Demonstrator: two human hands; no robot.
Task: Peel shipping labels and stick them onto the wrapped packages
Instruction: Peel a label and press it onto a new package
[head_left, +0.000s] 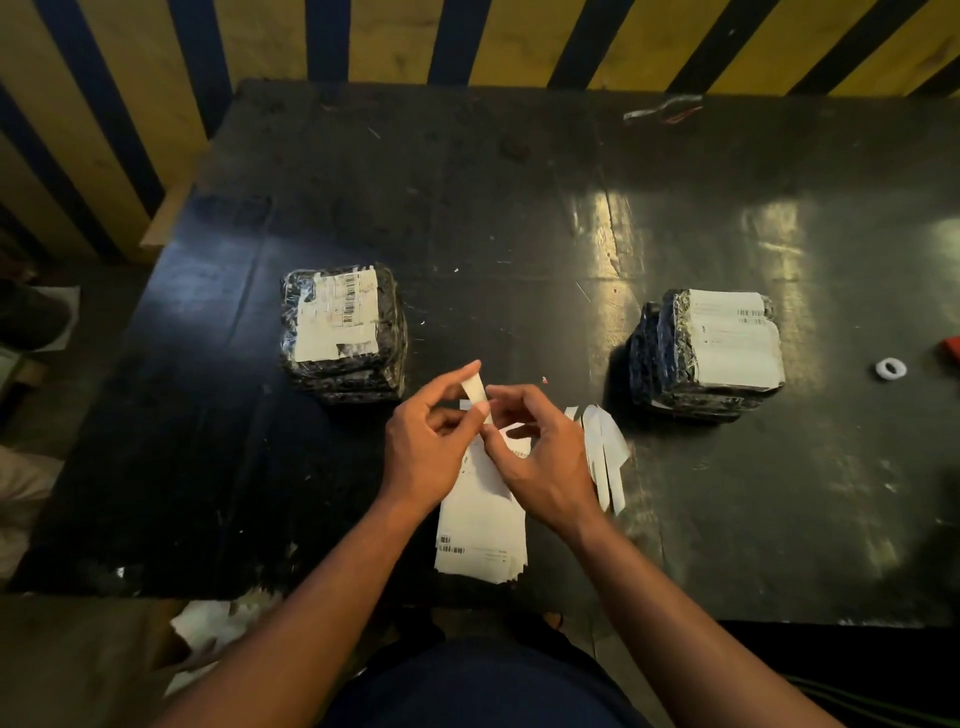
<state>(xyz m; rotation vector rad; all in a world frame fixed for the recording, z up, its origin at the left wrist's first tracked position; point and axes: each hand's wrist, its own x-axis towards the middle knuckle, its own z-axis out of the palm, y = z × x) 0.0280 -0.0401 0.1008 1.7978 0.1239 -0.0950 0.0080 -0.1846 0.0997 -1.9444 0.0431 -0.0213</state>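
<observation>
A dark, scuffed desk (519, 218) is carrying everything, its far edge running along a yellow-and-blue striped wall (156, 78). Two stacks of black-wrapped packages are sitting on it, well apart: the left stack (344, 332) toward the left edge, its top package bearing a wrinkled label, and the right stack (706, 353) toward the right edge, its top package bearing a smooth white one. A pile of label sheets (480, 540) is lying at the middle of the near edge, with loose peeled backing strips (605, 457) just beside it on the right. Above the pile, the left hand (426, 447) and right hand (540, 457) are working close together, both pinching a narrow white strip (475, 389) between curled fingertips. This looks like the peeling step: a label or its backing is being separated. The next move probably calls for freeing the sticky face cleanly, then carrying it to a package without letting it fold on itself. A small white ring (890, 369) is lying near the right edge.
</observation>
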